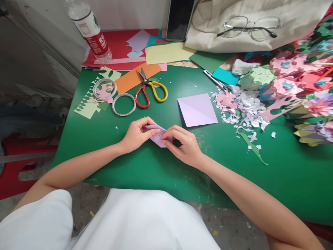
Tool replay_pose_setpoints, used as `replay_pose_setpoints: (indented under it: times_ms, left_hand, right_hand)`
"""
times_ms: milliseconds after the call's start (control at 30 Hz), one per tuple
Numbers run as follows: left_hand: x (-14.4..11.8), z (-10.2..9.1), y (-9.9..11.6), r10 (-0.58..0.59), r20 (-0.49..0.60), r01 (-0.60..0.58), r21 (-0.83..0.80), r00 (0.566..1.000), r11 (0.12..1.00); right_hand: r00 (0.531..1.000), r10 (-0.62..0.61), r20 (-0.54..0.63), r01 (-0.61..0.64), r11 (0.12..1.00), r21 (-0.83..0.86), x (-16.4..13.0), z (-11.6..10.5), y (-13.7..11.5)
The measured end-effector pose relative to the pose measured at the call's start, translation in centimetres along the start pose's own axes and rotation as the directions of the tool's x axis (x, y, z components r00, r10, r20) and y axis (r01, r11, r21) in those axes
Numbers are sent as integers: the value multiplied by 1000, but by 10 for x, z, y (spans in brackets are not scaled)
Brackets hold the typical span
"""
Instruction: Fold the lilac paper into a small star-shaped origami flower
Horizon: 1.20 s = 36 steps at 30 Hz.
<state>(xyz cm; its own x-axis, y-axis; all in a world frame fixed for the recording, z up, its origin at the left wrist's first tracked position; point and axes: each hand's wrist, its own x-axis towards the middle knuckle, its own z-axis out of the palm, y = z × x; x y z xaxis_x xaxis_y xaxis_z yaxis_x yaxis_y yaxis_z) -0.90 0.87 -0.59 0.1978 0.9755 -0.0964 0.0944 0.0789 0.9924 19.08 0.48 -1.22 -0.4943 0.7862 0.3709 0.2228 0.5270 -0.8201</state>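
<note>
A folded piece of purple paper (159, 139) is held between my two hands, low over the green table. My left hand (137, 135) pinches its left side, thumb on top and fingers behind. The thumb and fingers of my right hand (183, 143) close on its right edge. Beyond my right hand lies a flat purple paper square (198, 110) with a diagonal crease. Scissors (149, 91) with one red and one yellow handle rest partly open on the table, above my hands. Two tape rolls (124, 104) lie to their left.
Orange paper (137, 78), green cut-outs (90, 108) and stacked coloured sheets (166, 52) lie toward the back. A bottle (91, 33), phone (179, 19) and cloth bag (208, 34) with glasses (251, 28) stand behind. Paper scraps (241, 107), a cutter (215, 80) and paper flowers (286, 85) are right.
</note>
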Motion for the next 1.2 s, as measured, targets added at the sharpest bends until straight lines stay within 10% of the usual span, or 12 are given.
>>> replay_pose_setpoints:
  times_ms: [433, 1200]
  left_hand:
    - [1, 0, 2, -18, 41, 19, -26, 999, 999]
    - [-4, -1, 3, -78, 223, 98, -77, 972, 992]
  right_hand:
    - [928, 335, -161, -308, 936, 172, 0, -1, -2]
    - [885, 372, -279, -350, 928, 125, 2, -3, -2]
